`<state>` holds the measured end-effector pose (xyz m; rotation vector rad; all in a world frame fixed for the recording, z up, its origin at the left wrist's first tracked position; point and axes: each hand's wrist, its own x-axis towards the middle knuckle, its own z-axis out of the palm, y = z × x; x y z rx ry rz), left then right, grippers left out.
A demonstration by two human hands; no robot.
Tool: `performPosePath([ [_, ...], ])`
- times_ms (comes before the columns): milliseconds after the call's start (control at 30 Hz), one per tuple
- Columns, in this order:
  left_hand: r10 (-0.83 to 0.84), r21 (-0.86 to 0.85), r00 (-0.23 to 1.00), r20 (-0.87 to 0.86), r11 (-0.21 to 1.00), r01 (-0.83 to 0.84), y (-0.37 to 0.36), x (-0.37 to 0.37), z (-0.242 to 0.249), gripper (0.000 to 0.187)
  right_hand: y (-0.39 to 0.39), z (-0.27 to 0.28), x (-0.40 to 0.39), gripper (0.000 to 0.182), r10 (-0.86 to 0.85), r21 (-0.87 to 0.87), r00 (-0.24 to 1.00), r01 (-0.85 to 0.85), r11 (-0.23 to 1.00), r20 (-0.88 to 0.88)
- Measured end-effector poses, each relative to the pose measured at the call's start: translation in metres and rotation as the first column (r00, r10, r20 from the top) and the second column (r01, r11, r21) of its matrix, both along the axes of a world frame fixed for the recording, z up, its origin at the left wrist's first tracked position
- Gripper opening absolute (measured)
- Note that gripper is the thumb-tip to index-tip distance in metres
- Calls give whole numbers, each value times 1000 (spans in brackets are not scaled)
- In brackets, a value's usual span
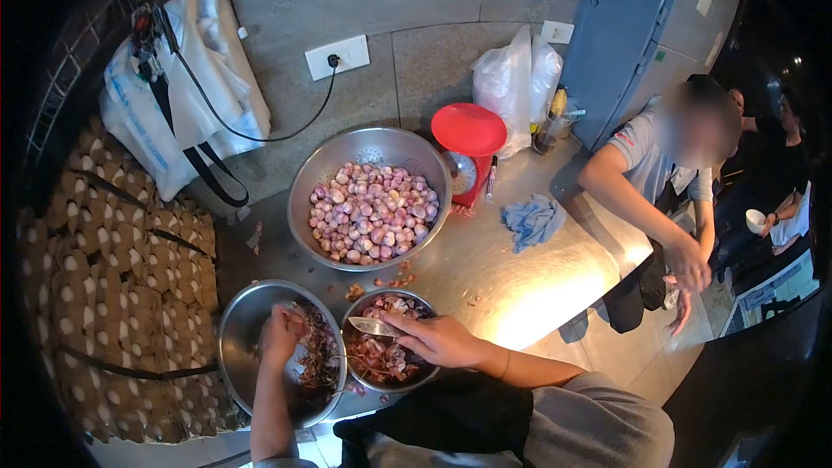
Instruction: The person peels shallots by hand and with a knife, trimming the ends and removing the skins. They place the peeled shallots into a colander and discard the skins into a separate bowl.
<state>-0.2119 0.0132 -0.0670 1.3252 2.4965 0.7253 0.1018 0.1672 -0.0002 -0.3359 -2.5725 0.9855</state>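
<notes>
My right hand [444, 341] grips a knife [373, 327], its blade pointing left over a small metal bowl [431, 370] of reddish skins and shallots. Over the left part of a larger metal bowl [234, 364] is my left hand [282, 335], its fingers curled closed. What those fingers hold, if anything, I cannot make out. Dry peelings [319, 348] lie along the right side of that larger bowl. Behind both bowls stands a big metal colander [299, 199] heaped with purple-pink shallots [373, 212].
Stacked egg trays [130, 295] rise on the left. A red scale [469, 132], a blue cloth [531, 222] and plastic bags [511, 78] sit on the metal table [468, 282]. A co-worker [650, 165] is at the right; other people are farther back.
</notes>
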Motion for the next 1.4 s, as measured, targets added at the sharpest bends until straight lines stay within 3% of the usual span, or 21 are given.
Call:
performPosePath([
  [100,63,26,974,216,997,-70,3,0,1,13,1,0,0,54,5,-2,1000,-5,1000,25],
  [200,83,10,977,196,996,-87,6,10,15,15,1,-2,1,54,4,0,1000,-4,1000,6],
  [300,-9,97,976,217,995,-12,4,4,7,17,1,-5,0,54,4,-7,1000,-4,1000,-16],
  [400,32,-72,998,48,997,-29,4,12,19,20,1,-5,0,54,4,-14,1000,-4,1000,13],
  [500,31,-58,999,8,998,-31,5,13,21,21,0,-5,-1,54,3,-8,1000,-3,1000,0],
  [700,51,-64,981,190,997,-40,3,3,4,13,0,-4,-1,49,-11,-43,999,13,999,48],
  [800,75,-25,902,425,997,-71,3,10,11,12,-1,-2,-2,50,-13,-36,1000,13,999,-4],
  [833,57,-36,954,293,998,-48,7,24,37,13,-1,-4,-2,51,-6,-44,1000,6,999,-2],
  [933,-26,-115,1000,2,993,27,1,12,19,15,0,-4,-3,52,-2,-38,1000,2,999,-1],
  [1033,-35,-17,995,98,999,37,-6,0,-9,19,0,-4,-3,52,3,-39,1000,-2,999,6],
  [1133,-157,91,987,30,984,154,-8,-12,-34,20,1,-2,-3,52,5,-41,999,-4,999,32],
  [1233,-41,42,928,369,999,27,-4,-7,-27,20,-1,3,-4,51,-2,-42,1000,3,999,31],
  [1333,-5,-17,986,165,1000,8,0,7,-1,21,-1,5,-4,51,-5,-33,999,7,999,38],
  [1400,11,-14,956,292,1000,-8,1,2,-5,18,-1,0,-4,51,-5,-17,1000,5,1000,24],
])
